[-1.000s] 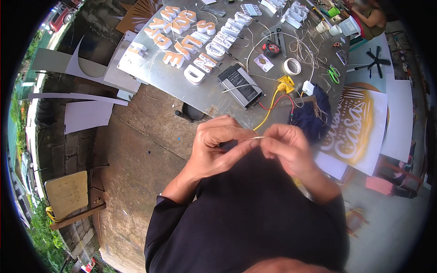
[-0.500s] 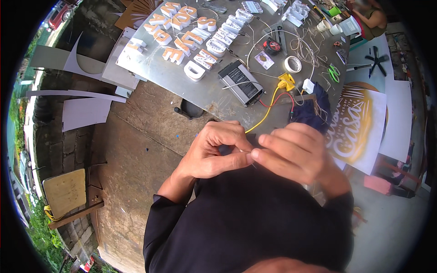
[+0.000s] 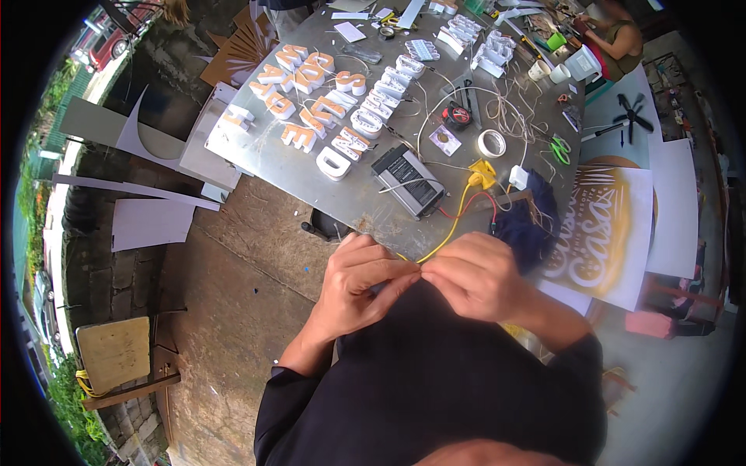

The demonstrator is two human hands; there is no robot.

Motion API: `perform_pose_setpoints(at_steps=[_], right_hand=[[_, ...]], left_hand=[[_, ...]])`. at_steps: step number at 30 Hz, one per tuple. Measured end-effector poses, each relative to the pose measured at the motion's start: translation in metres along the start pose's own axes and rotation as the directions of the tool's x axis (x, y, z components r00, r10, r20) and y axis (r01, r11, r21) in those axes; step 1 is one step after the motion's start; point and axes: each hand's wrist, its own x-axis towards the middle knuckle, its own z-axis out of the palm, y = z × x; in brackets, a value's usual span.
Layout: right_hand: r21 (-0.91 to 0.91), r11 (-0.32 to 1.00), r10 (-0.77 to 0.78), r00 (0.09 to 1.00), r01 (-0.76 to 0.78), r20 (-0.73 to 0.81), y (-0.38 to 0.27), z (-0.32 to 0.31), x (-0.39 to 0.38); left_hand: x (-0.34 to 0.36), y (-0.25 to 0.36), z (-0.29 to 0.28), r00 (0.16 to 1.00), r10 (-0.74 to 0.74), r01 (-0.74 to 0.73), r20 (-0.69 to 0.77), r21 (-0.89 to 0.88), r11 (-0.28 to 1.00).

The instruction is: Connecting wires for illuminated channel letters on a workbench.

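My left hand [image 3: 360, 281] and my right hand [image 3: 479, 278] meet fingertip to fingertip in front of my dark shirt, just off the near edge of the metal table [image 3: 311, 182]. Both are closed in a pinch. Whatever lies between the fingertips is too small or too hidden to name. Just beyond my fingers, a yellow cable [image 3: 448, 233] runs up to a yellow socket [image 3: 482, 174]. A grey-black power supply box [image 3: 409, 180] with red and white leads lies on the table past my hands.
Several channel letters [image 3: 332, 165], white-sided, cover the table's left half. Tape measure [image 3: 457, 115], masking tape roll [image 3: 491, 143], green-handled scissors [image 3: 559, 149], tangled wires and dark blue cloth [image 3: 528, 221] lie to the right. A printed sign panel [image 3: 606, 233] stands at right. Another person [image 3: 618, 43] works at far right.
My view has shifted, showing more of the table's far side. Both hands have changed their finger pose and stay pinched together, with the left fingers now straighter.
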Motion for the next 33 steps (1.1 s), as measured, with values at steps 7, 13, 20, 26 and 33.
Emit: perform_pose_setpoints(at_steps=[7, 13, 20, 26, 33], right_hand=[[0.568, 0.128, 0.579, 0.526, -0.813, 0.622, 0.015, 0.0, -0.008], [-0.145, 0.963, -0.215, 0.971, 0.229, 0.108, 0.006, -0.02, 0.004], [-0.202, 0.892, -0.398, 0.915, 0.404, 0.073, 0.011, -0.009, 0.005], [0.103, 0.994, 0.028, 0.992, -0.041, 0.127, 0.017, 0.006, 0.0], [0.35, 0.516, 0.547, 0.616, -0.781, 0.567, 0.022, 0.0, 0.015]], left_hand=[[-0.002, -0.009, 0.009, 0.939, 0.343, -0.312, -0.001, 0.412, 0.856], [0.001, -0.016, -0.002, 0.974, -0.171, 0.213, 0.147, -0.349, 0.913], [0.005, -0.021, -0.006, 0.898, -0.237, 0.404, 0.37, -0.487, 0.774], [0.008, -0.018, -0.006, 0.986, -0.037, 0.064, 0.163, -0.163, 0.985], [0.0, -0.028, 0.0, 0.988, 0.067, -0.094, 0.137, 0.206, 0.974]])
